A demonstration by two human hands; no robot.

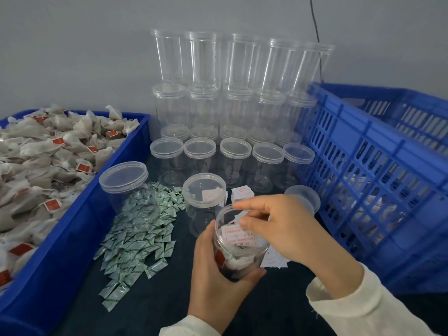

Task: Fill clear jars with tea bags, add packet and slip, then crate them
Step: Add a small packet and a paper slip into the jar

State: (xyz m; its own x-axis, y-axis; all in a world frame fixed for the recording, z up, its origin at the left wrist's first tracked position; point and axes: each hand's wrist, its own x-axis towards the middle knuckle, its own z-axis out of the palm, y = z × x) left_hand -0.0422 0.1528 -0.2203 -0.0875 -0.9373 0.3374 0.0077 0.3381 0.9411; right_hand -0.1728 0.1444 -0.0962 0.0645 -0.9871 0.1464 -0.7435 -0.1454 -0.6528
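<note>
My left hand (213,267) grips an open clear jar (240,251) low in the middle, tilted toward me. Tea bags fill its lower part and a white slip with red print (238,235) lies on top inside. My right hand (281,226) hovers over the jar's mouth, thumb and fingers pinched at the slip's edge. The jar's loose lid (303,197) rests behind my right hand. A pile of green-and-white packets (135,229) lies to the left, and a stack of slips (242,194) sits behind the jar.
A blue bin (80,214) heaped with tea bags (43,154) fills the left. A blue slotted crate (378,180) stands at the right, with filled jars dimly visible inside. Several lidded empty jars (232,151) stand stacked against the wall. Two more (123,180) (204,192) stand nearer.
</note>
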